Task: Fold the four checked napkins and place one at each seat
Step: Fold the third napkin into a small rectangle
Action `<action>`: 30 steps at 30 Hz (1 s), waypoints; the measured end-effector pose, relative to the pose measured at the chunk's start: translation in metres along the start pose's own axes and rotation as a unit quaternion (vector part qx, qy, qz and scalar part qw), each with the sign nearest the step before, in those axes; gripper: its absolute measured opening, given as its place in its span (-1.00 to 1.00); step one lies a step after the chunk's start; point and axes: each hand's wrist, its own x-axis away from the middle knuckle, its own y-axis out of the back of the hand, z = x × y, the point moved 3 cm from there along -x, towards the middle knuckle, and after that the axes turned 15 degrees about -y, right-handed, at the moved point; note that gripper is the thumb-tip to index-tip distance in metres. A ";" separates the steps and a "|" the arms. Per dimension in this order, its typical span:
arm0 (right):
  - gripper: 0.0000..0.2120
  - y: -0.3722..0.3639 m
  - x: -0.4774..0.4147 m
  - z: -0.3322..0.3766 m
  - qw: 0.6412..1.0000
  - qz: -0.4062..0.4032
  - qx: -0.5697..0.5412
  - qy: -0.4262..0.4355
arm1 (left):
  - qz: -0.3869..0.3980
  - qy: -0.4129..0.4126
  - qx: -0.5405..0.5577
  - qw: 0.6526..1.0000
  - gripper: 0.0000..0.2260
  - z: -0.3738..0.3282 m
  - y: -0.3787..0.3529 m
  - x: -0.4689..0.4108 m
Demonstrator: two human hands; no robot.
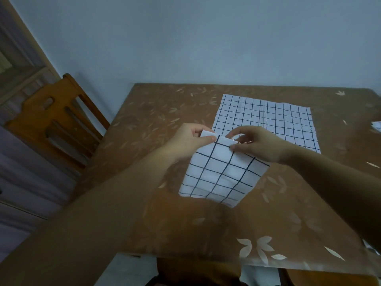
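**Top edge pinched for the next fold**

A wooden chair (55,120) stands at the left side of the surface (144,120), marking one seat. The left hand (185,141) pinches the far left corner of a partly folded napkin (220,174), thumb on top. The right hand (261,145) pinches the same far edge just beside it, likely to line up the layers before creasing. Beyond the hands, a second napkin (268,122) lies spread flat, probably awaiting its turn. At the far right edge, a checked scrap (377,126) peeks in, perhaps another napkin.
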 end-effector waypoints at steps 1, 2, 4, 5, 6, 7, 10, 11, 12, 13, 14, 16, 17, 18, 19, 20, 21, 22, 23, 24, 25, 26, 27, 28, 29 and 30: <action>-0.83 -0.001 -0.001 0.001 1.000 -0.012 -0.003 0.006 | -0.008 0.000 -0.005 1.000 -0.87 0.000 -0.001 -0.001; -0.83 -0.001 -0.002 0.002 1.000 -0.024 -0.003 0.016 | -0.012 0.002 -0.008 1.000 -0.88 -0.001 -0.001 -0.002; -0.88 -0.004 -0.003 0.007 0.998 -0.038 0.008 0.046 | -0.017 0.000 -0.010 1.000 -0.89 -0.001 -0.002 -0.003; -0.89 -0.005 -0.004 0.008 0.997 -0.043 0.012 0.060 | -0.021 0.001 -0.010 1.000 -0.91 0.000 -0.002 -0.003; -0.88 -0.006 -0.005 0.010 0.996 -0.048 0.019 0.069 | -0.027 0.003 -0.008 1.000 -0.92 0.000 -0.001 -0.003; -0.87 -0.006 -0.005 0.011 0.996 -0.051 0.023 0.073 | -0.031 0.006 -0.007 0.999 -0.93 -0.001 0.000 -0.003; -0.85 -0.006 -0.007 0.009 0.993 -0.064 0.067 0.068 | -0.037 0.009 -0.003 0.999 -0.93 -0.002 0.004 -0.001; -0.83 -0.006 -0.007 0.006 0.993 -0.064 0.082 0.063 | -0.033 0.006 -0.003 0.999 -0.92 -0.003 0.006 0.000; -0.82 -0.005 -0.007 0.004 0.993 -0.060 0.085 0.059 | -0.027 0.002 -0.002 1.000 -0.91 -0.003 0.008 0.001; -0.81 -0.004 -0.007 0.001 0.994 -0.053 0.082 0.052 | -0.021 0.000 -0.003 1.000 -0.90 -0.002 0.009 0.001; -0.80 -0.002 -0.006 -0.003 0.994 -0.049 0.087 0.046 | -0.016 0.000 -0.004 1.000 -0.90 -0.001 0.011 0.002; -0.79 0.003 -0.006 -0.009 0.989 -0.053 0.134 0.038 | -0.016 0.002 -0.006 1.000 -0.89 0.002 0.016 0.004; -0.83 0.003 -0.006 -0.011 0.983 -0.057 0.170 0.038 | -0.017 0.004 -0.007 1.000 -0.89 0.003 0.017 0.004; -0.88 0.002 -0.006 -0.012 0.977 -0.062 0.200 0.041 | -0.017 0.006 -0.007 1.000 -0.89 0.003 0.017 0.005; -0.89 -0.001 -0.006 -0.010 0.973 -0.066 0.215 0.043 | -0.014 0.004 -0.008 1.000 -0.89 0.001 0.016 0.006; -0.90 -0.005 -0.007 -0.007 0.972 -0.069 0.219 0.048 | -0.010 0.002 -0.014 1.000 -0.89 -0.001 0.014 0.006; -0.91 -0.009 -0.008 -0.003 0.971 -0.072 0.223 0.054 | -0.009 0.000 -0.019 1.000 -0.89 -0.003 0.011 0.007; -0.92 -0.013 -0.008 0.002 0.966 -0.076 0.237 0.064 | -0.010 -0.002 -0.025 1.000 -0.90 -0.004 0.009 0.007; -0.91 -0.016 -0.009 0.006 0.960 -0.079 0.259 0.072 | -0.012 -0.003 -0.032 0.999 -0.90 -0.005 0.009 0.007; -0.89 -0.017 -0.010 0.007 0.954 -0.078 0.282 0.072 | -0.014 -0.002 -0.038 0.999 -0.91 -0.006 0.009 0.008; -0.85 -0.016 -0.012 0.005 0.949 -0.072 0.300 0.065 | -0.015 -0.001 -0.043 0.999 -0.91 -0.005 0.011 0.008; -0.80 -0.015 -0.013 0.001 0.946 -0.066 0.311 0.058 | -0.016 -0.001 -0.050 0.999 -0.91 -0.004 0.015 0.009; -0.75 -0.012 -0.013 -0.002 0.947 -0.061 0.311 0.055 | -0.018 -0.002 -0.054 0.998 -0.92 -0.002 0.018 0.010; -0.71 -0.010 -0.011 -0.004 0.951 -0.057 0.299 0.057 | -0.024 -0.002 -0.054 0.998 -0.92 -0.001 0.022 0.011; -0.68 -0.007 -0.010 -0.005 0.958 -0.059 0.274 0.059 | -0.033 -0.003 -0.044 0.998 -0.92 -0.001 0.025 0.013; -0.65 -0.004 -0.008 -0.003 0.968 -0.063 0.236 0.059 | -0.048 -0.004 -0.028 0.998 -0.93 -0.001 0.027 0.014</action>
